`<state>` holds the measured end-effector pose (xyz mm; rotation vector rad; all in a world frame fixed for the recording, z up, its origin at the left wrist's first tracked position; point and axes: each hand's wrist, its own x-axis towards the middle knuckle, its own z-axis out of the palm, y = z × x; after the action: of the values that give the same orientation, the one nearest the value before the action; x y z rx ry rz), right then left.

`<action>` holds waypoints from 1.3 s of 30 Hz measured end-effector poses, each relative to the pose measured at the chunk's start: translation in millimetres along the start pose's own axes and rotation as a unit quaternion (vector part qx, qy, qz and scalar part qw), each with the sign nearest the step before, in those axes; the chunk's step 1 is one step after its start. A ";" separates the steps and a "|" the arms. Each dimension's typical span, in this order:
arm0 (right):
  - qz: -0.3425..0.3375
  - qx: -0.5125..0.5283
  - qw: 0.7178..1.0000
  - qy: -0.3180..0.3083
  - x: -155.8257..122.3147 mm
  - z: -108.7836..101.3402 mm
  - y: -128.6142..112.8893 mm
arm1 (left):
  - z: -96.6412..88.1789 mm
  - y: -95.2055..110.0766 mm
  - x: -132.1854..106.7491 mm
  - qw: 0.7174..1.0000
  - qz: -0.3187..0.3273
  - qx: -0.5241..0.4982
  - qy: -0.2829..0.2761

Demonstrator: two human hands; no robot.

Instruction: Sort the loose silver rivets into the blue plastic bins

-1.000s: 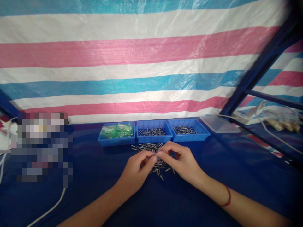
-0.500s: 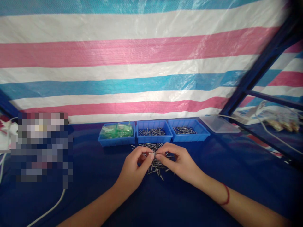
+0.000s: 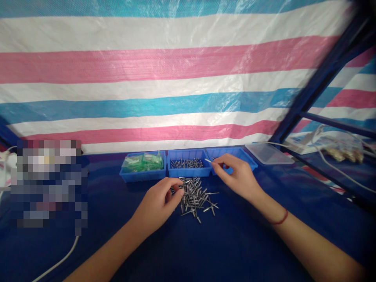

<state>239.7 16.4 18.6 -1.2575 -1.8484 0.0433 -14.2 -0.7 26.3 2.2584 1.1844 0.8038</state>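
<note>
A loose heap of silver blind rivets [image 3: 195, 197] lies on the dark blue table in front of three blue bins. At the left edge of this heap is my left hand [image 3: 160, 199], its thumb and index finger curved and slightly apart, with nothing visible between them. My right hand [image 3: 235, 172] hovers over the front of the right blue bin [image 3: 251, 164], pinching a single rivet [image 3: 208, 160] between thumb and fingers. That hand hides most of the right bin's contents. Rivets also lie in the middle blue bin [image 3: 189, 172].
Green plastic packets [image 3: 143, 162] fill the left blue bin [image 3: 126, 176]. A clear plastic lid [image 3: 270, 154] rests right of the bins. A striped tarp [image 3: 176, 90] hangs behind the table. White cables [image 3: 61, 260] run along both sides, and a blue metal frame [image 3: 311, 86] stands at right.
My hands have parted. The right hand has moved right and away from me to the right bin, carrying a rivet; the left has shifted slightly left, beside the heap.
</note>
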 end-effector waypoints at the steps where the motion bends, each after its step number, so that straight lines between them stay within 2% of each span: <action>1: 0.008 -0.044 0.999 0.019 2.8 -4.1 11.4 | -3.4 -1.6 0.7 0.999 0.018 0.035 -0.007; 5: 0.039 -0.237 0.970 0.021 5.9 -11.6 45.0 | -12.7 -8.0 2.3 0.989 0.048 0.137 -0.040; 7: 0.038 -0.286 0.957 0.022 4.3 -10.1 48.4 | -14.5 -10.4 2.2 0.983 0.038 0.168 -0.056; 9: 0.019 -0.283 0.959 0.018 2.5 -6.9 42.3 | -14.6 -12.7 1.8 0.978 0.029 0.190 -0.074; 15: -0.061 -0.174 0.982 -0.029 -3.4 3.0 1.6 | -8.7 -18.7 2.6 0.965 0.030 0.229 -0.126; 19: -0.100 -0.110 0.986 -0.081 -9.8 11.0 -17.0 | -1.9 -19.7 3.4 0.961 0.031 0.247 -0.122; 23: -0.110 -0.057 0.984 -0.127 -15.6 18.6 -26.9 | 4.2 -21.2 2.8 0.960 0.028 0.255 -0.113; 26: -0.092 -0.012 0.986 -0.138 -19.3 23.5 -32.1 | 6.3 -20.8 2.8 0.968 0.023 0.236 -0.086; 30: -0.044 0.074 0.988 -0.129 -23.7 29.4 -39.8 | 7.8 -11.0 1.6 0.988 0.021 0.146 -0.041; 35: 0.036 0.194 0.975 -0.100 -26.1 31.8 -48.4 | 14.9 4.9 -3.6 0.998 0.024 0.049 -0.044; 39: 0.064 0.233 0.966 -0.095 -26.5 31.1 -51.7 | 21.1 5.5 -6.2 0.998 0.028 0.008 -0.047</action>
<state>183.7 -16.2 6.9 -1.0608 -1.7724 0.6512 0.5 -11.5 12.9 2.3240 1.0928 0.7032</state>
